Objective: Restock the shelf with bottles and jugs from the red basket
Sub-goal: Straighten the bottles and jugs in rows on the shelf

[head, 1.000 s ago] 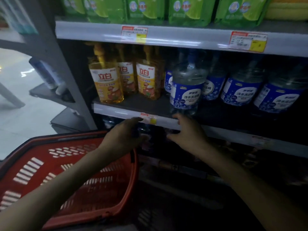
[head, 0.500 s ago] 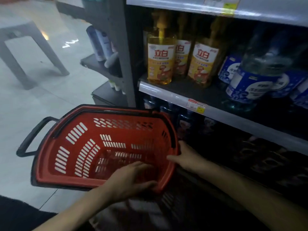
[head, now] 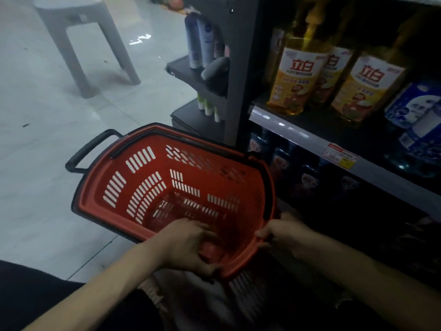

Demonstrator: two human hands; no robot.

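Both hands have come down from the front edge of the shelf, where they were a second ago beside a blue-labelled jug, and the view has swung down and left with them. They now hold the red basket, which sits low on the pale tiled floor, just beside the shelf's grey upright.

The left hand grips the basket's near rim, its fingers curled over the edge and down inside. The right hand grips the near right corner of the rim, thumb on the inside and the other fingers wrapped round the outside. Neither hand holds a bottle.

The slotted walls and floor of the basket show plainly, and no bottle or jug can be seen in it, though the near inside wall under the left hand is hidden. A black handle sticks out from its far left corner.

On the shelf, yellow pump bottles stand in a row at the left end, and blue-labelled jugs stand to their right, close to the front edge. Below, a lower shelf holds dark bottles, too dim to make out. A grey stool stands on the floor well apart from the basket.

Judging from the bare basket and the filled rows, the restocking looks finished or nearly so. What seems left is to check the hidden near side of the basket and move it away.
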